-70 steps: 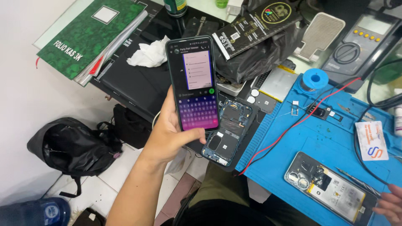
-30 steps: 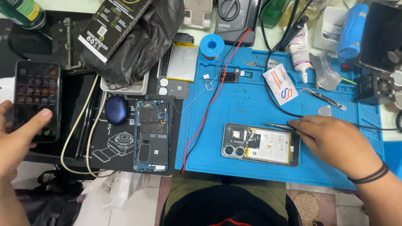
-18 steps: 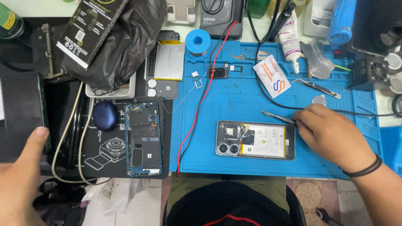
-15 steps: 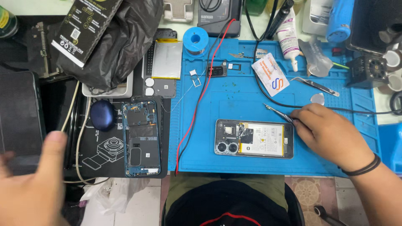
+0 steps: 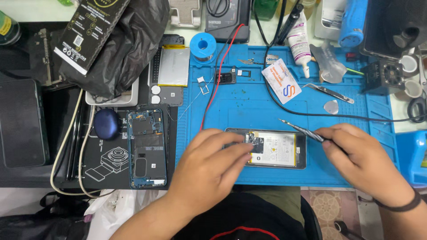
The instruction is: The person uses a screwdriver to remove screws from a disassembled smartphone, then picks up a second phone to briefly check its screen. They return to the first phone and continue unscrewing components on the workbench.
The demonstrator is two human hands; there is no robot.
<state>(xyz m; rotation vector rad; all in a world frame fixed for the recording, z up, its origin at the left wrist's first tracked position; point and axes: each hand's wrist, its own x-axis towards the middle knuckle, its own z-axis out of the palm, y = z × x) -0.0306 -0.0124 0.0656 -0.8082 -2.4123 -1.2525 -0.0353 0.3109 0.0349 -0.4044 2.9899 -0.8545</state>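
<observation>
An opened phone with its back off lies on the blue work mat, its battery showing. My left hand rests on the phone's left end, fingertips touching the camera area. My right hand holds a thin screwdriver, whose tip points up and left above the phone's top edge. A dark phone lies face up at the far left, apart from both hands.
A second stripped blue phone frame lies on a black mat at left, by a round blue case. Red and black wires cross the blue mat. A solder spool, tweezers, glue bottle and card sit behind.
My left hand set the dark phone down at the far left, then moved right onto the opened phone. My right hand stays by the phone with the screwdriver.
</observation>
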